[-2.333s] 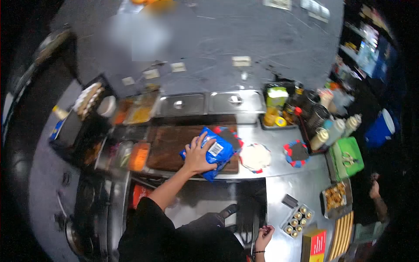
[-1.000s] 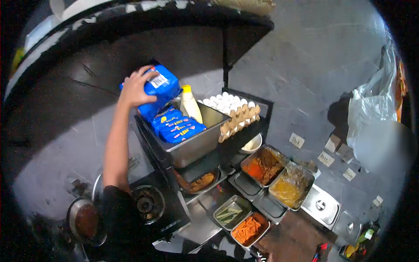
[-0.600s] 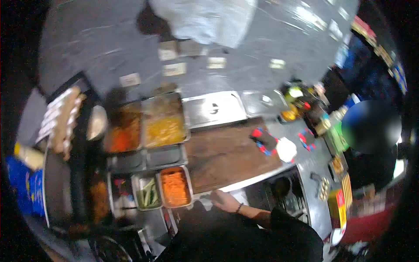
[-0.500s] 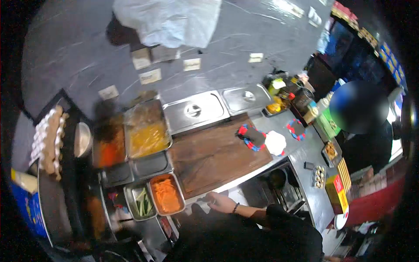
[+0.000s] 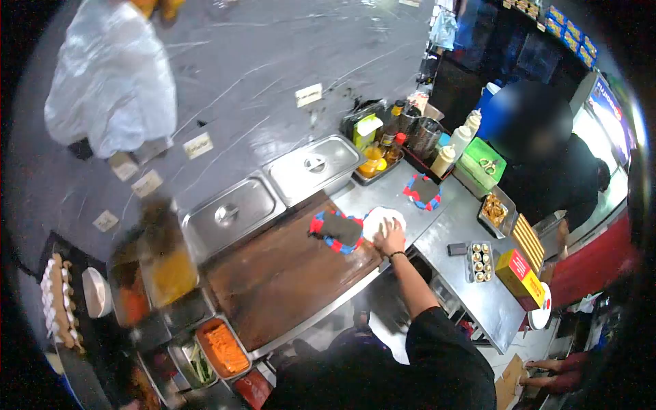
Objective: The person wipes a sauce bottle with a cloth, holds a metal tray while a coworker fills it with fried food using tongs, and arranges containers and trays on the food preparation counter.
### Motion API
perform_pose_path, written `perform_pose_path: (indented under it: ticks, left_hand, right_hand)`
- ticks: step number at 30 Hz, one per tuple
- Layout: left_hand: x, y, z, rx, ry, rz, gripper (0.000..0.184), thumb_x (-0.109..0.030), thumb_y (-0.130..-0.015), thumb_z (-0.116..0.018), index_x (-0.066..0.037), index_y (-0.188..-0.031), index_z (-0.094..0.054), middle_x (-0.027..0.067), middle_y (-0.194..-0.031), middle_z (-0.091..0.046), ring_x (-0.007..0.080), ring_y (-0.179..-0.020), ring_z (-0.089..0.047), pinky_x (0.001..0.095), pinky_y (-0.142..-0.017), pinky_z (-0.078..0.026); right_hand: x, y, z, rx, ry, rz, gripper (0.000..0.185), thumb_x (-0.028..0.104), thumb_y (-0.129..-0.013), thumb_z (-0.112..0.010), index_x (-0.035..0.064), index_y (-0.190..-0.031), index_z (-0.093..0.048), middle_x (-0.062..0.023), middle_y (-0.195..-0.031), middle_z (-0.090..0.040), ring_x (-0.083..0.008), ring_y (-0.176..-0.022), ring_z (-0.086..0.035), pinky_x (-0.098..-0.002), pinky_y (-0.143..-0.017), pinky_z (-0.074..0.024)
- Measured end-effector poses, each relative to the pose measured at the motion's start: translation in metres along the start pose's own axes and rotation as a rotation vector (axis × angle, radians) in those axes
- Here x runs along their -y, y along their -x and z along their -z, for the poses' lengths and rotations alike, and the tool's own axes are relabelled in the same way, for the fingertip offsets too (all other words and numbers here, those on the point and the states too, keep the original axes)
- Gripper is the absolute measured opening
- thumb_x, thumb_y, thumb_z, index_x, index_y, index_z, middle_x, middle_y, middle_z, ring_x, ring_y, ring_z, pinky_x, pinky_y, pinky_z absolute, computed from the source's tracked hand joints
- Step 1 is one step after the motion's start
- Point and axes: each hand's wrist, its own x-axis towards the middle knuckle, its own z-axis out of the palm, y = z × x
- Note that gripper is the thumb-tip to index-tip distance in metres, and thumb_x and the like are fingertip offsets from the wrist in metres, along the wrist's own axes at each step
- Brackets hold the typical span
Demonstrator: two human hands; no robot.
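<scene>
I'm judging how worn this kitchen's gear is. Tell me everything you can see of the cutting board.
The cutting board is rectangular, flat and brown, apparently wood, with scuffs and darker patches. It lies on the steel counter, in front of lidded metal pans. A dark cloth with red-and-blue edging rests on its right end, near the right hand.

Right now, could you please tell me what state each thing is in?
Right hand, touching the white cloth
Steel lids, both in place
Carrot-strip pan, uncovered, filled
Egg carton, holding eggs
Red-capped bottle, closed, upright
Scissors, lying flat
Translucent plastic bag, hanging
</scene>
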Motion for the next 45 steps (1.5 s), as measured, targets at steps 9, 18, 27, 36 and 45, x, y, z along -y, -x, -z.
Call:
perform_pose_path:
  ticks: [9,18,27,36,45]
  left_hand:
    - [-0.154,0.106,-0.230,0.952,0.196,-0.175,0.027,-0.025,-0.089,-0.051,-0.003,-0.104,-0.059,0.0131,-0.098,-0.062,0.0275,-0.089,-0.059,0.0358,-0.075,-0.048]
    - [-0.303,0.168,-0.268,1.230,-0.089,0.481,0.033,-0.034,-0.088,-0.048,-0.009,-0.108,-0.060,0.0125,-0.102,-0.062,0.0296,-0.095,-0.057,0.0370,-0.082,-0.045]
    - [-0.322,0.179,-0.310,1.115,0.048,0.346,0.018,-0.012,-0.076,-0.060,-0.004,-0.092,-0.061,0.0143,-0.087,-0.064,0.0316,-0.080,-0.060,0.0375,-0.073,-0.047]
    - [-0.325,0.150,-0.371,1.250,0.105,0.185,0.021,-0.017,-0.078,-0.057,-0.010,-0.098,-0.063,0.0114,-0.095,-0.062,0.0295,-0.089,-0.058,0.0389,-0.076,-0.045]
    - [-0.348,0.171,-0.515,0.953,-0.097,-0.299,0.046,-0.036,-0.082,-0.054,-0.015,-0.122,-0.047,0.0126,-0.128,-0.043,0.0308,-0.116,-0.041,0.0513,-0.090,-0.032]
  right_hand:
    - [-0.082,-0.067,0.008,0.013,-0.182,0.219,0.019,0.021,-0.072,-0.059,0.0113,-0.089,-0.058,-0.0144,-0.097,-0.055,-0.0343,-0.089,-0.052,-0.0438,-0.077,-0.0431]
    - [-0.025,-0.091,-0.040,0.210,-0.116,0.218,0.046,0.034,-0.086,-0.045,0.0243,-0.130,-0.041,-0.0157,-0.140,-0.028,-0.0379,-0.130,-0.020,-0.0510,-0.105,-0.0152]
    - [-0.006,-0.122,-0.065,0.377,-0.353,1.066,0.047,0.021,-0.077,-0.054,0.0162,-0.123,-0.048,-0.0052,-0.132,-0.042,-0.0252,-0.126,-0.031,-0.0424,-0.105,-0.0219]
    - [-0.078,-0.139,0.078,0.651,-0.146,1.098,0.050,0.034,-0.076,-0.054,0.0197,-0.123,-0.045,-0.0107,-0.132,-0.039,-0.0294,-0.125,-0.032,-0.0465,-0.100,-0.0258]
    - [0.021,-0.141,-0.056,0.589,-0.209,0.658,0.064,0.040,-0.076,-0.056,0.0231,-0.134,-0.035,-0.0122,-0.143,-0.022,-0.0352,-0.133,-0.014,-0.0485,-0.107,-0.0097]
